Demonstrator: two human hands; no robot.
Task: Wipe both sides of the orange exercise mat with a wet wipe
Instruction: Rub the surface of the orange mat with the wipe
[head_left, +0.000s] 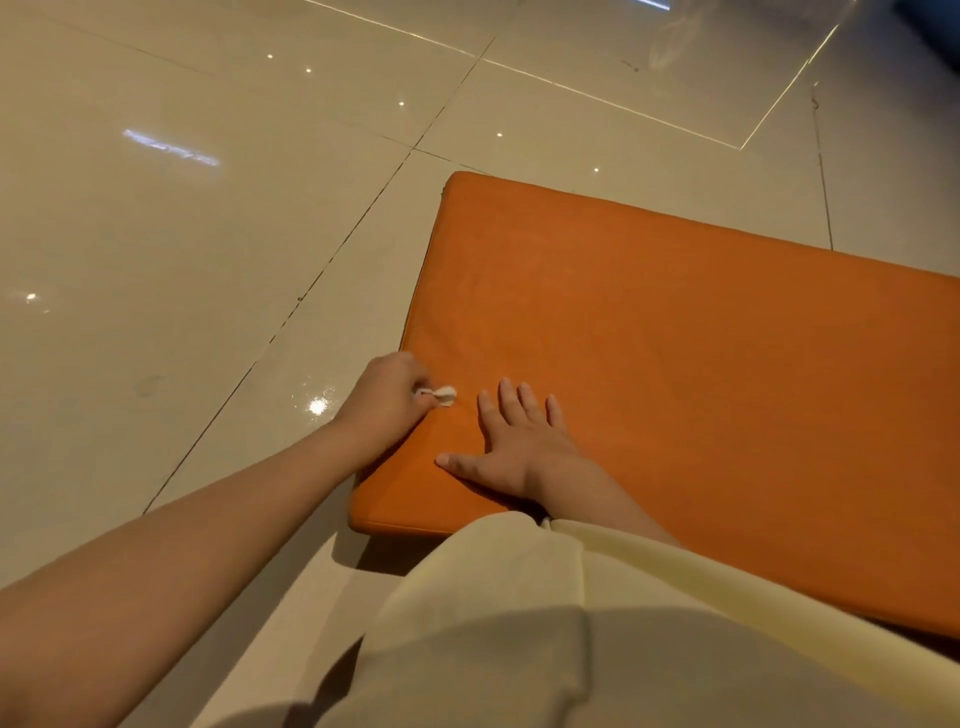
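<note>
mat on the floor; left grip with wipe on its left edge, right grip just beside.

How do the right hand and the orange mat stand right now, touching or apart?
Touching. The head view shows the right hand lying flat, fingers spread, on the orange mat, with no gap visible under the palm.

An orange exercise mat lies flat on a glossy, pale tiled floor. At the mat's near left edge the left hand grips a small white wet wipe, which looks bunched up, though it is too small to be sure, and touches the mat. Just beside it the right hand rests flat on the mat, fingers straight and spread. Cream clothing covers the mat's near corner.
</note>
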